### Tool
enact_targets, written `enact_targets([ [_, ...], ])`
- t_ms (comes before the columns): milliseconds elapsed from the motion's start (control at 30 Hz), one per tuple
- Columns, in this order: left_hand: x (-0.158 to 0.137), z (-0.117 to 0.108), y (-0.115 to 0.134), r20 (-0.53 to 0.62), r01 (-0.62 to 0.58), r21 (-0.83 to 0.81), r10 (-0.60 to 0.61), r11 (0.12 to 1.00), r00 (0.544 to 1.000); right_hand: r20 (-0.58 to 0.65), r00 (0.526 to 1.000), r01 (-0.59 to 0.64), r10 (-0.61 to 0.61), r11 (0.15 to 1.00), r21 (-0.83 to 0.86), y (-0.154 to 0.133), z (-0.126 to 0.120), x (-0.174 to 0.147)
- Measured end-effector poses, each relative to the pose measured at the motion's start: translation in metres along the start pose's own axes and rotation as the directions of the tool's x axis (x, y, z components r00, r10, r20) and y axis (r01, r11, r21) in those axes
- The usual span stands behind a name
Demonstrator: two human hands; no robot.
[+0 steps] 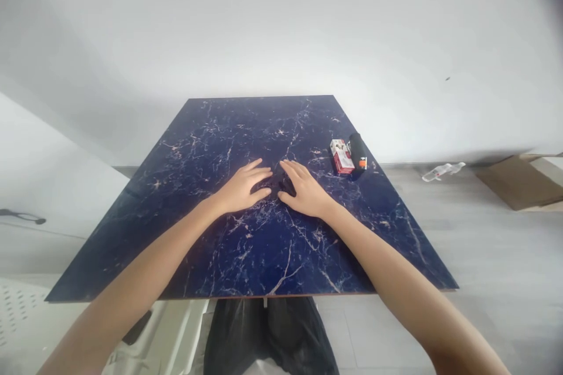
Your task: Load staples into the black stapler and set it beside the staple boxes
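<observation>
Both forearms reach over a dark blue marble-patterned table [246, 135]. My left hand [244, 188] rests palm down near the middle, its fingers stretched out and apart. Opposite it, my right hand [307, 190] also lies with fingers extended and the thumb held away. Between the two sets of fingertips is a small dark object [277, 183], hard to make out against the dark tabletop. The fingers appear to be beside it, and I cannot tell whether they touch it. A red and white box [342, 157] stands right of my right hand.
Beside the box, at the table's right edge, lies a black item with an orange patch [358, 152]. A clear plastic bottle [443, 171] and a cardboard box [521, 181] are on the floor at right. A white wall [264, 29] rises behind the table.
</observation>
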State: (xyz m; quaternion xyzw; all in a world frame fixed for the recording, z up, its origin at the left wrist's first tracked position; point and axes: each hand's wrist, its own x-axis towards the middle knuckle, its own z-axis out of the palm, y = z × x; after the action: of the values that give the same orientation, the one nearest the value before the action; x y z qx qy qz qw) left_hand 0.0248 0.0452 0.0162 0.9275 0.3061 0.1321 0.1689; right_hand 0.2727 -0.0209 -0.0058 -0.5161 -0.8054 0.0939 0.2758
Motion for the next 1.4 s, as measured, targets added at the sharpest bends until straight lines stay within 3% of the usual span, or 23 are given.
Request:
enact_targets([
  [100,-0.025,-0.009,-0.001,0.089,0.017,-0.017,-0.016,1.000,0.996,0.057,0.998,-0.001,0.000,1.000,0.014,-0.005,0.002,-0.002],
  [200,-0.038,-0.010,0.001,0.082,0.022,-0.020,-0.020,1.000,0.996,0.092,0.995,0.036,-0.036,0.999,0.005,-0.007,0.000,-0.005],
  [400,-0.037,0.008,0.010,0.139,-0.057,0.074,0.046,0.996,0.989,0.211,0.964,0.160,-0.162,0.987,0.026,-0.020,0.008,-0.011],
  [600,-0.036,0.018,0.016,0.204,-0.078,0.119,0.052,0.990,0.978,0.316,0.941,0.131,-0.123,0.991,-0.003,-0.030,0.020,-0.015],
  [967,-0.035,0.016,0.012,0.148,-0.034,0.064,0.024,0.997,0.989,0.345,0.934,0.088,-0.092,0.996,0.025,-0.033,0.009,-0.012],
  [1400,-0.034,0.018,0.010,0.179,-0.038,0.075,0.024,0.996,0.983,0.323,0.941,0.099,-0.099,0.995,0.018,-0.035,0.007,-0.011],
])
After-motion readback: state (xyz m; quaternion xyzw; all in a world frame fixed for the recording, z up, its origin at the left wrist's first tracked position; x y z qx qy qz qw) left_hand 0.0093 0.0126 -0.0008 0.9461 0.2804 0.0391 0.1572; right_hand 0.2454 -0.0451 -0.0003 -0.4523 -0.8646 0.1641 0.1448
